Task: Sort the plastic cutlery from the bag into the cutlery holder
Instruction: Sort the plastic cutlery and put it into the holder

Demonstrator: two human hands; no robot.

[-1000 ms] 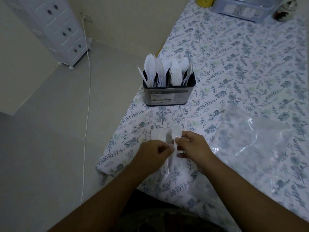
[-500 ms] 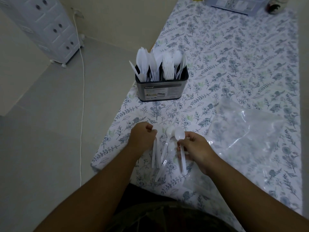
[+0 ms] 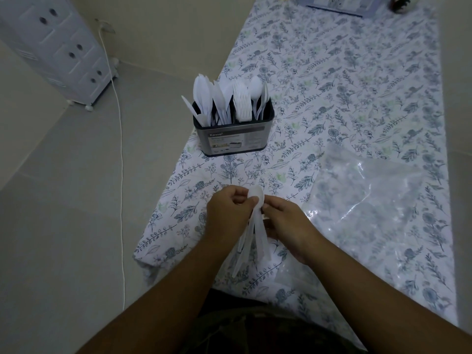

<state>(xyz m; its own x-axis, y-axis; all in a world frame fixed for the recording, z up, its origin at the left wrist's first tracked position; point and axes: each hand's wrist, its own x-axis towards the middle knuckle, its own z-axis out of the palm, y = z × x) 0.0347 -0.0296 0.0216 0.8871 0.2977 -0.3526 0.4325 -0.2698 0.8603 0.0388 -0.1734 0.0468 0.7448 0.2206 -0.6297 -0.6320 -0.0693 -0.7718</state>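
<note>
Between the two sets of fingertips, near the front edge of the floral tablecloth, a small bundle of white plastic spoons is gathered, bowls up and handles fanning down toward the person's lap. The left hand is curled around the bundle just below the bowls, its thumb lying on the topmost spoon bowl. The right hand meets it from the other side, fingers narrowed against the necks; whether it pinches a spoon or only steadies the stack I cannot tell.

Beyond the fingertips, well apart, stands the cutlery holder, already crowded: knives toward the left hand's side, forks in the middle, spoons toward the right hand's side. Off past the right hand's knuckles lies the clear plastic bag, flattened on the cloth and seemingly almost empty.

The step in hand looks like squaring up the last spoons into one stack, late in the sort. The next move probably calls for one hand to take the whole bundle firmly, carry it forward and lower it handles-first into the spoon compartment without catching the spoons already standing there.
</note>
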